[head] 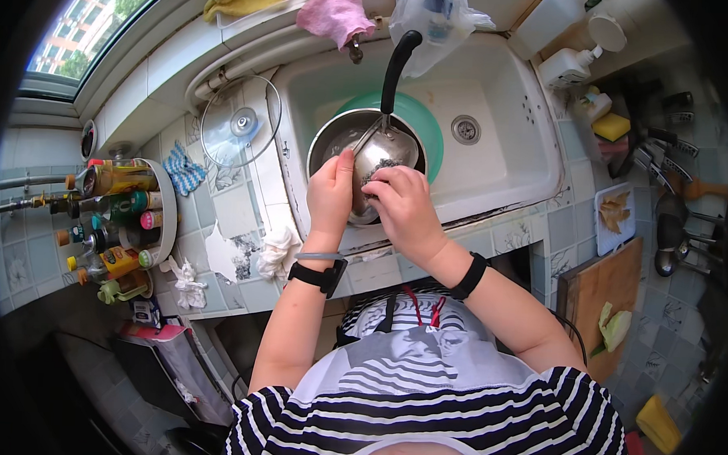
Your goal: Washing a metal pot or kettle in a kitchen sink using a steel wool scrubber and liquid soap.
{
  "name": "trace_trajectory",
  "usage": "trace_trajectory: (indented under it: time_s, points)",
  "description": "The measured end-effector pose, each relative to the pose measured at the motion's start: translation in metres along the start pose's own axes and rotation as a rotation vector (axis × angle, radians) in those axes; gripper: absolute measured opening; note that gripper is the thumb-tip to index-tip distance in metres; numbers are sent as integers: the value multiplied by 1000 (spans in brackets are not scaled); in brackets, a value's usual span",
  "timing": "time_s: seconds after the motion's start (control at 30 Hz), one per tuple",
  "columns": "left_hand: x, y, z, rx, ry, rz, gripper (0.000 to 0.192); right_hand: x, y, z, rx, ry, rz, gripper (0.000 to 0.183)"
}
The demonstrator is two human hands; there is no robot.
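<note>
A steel pan with a long black handle (397,72) is tilted inside a wider stainless-steel pot (326,130) in the sink. My left hand (331,193) grips the tilted pan (406,149) by its rim, thumb on top. Pressed against its curved surface is a steel-wool scrubber (380,166), pinched in the fingers of my right hand (403,211). Part of the scrubber is hidden under those fingers. Beneath the pot, a green plastic basin (434,143) shows at the right and far sides.
The white sink (506,112) has a drain (465,129) right of the basin. A glass lid (241,127) lies left, near a rack of bottles (166,202). A pink cloth (335,13) covers the tap. At right are a yellow sponge (611,126) and a wooden cutting board (596,308).
</note>
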State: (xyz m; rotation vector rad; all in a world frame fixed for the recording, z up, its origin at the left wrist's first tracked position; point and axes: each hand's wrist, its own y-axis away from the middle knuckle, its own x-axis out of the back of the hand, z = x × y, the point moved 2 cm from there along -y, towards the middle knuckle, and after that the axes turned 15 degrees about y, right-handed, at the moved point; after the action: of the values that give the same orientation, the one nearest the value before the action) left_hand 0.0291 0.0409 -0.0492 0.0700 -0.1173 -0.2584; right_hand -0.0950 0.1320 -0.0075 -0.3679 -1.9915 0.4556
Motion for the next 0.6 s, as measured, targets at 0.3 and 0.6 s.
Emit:
trace_trajectory:
  time_s: [0.3, 0.6]
  points:
    - [2, 1, -6, 52, 63, 5, 47, -9, -21, 3, -82, -54, 19, 21]
    - [7, 0, -1, 33, 89, -17, 49, -19, -39, 50, -271, -181, 69, 15]
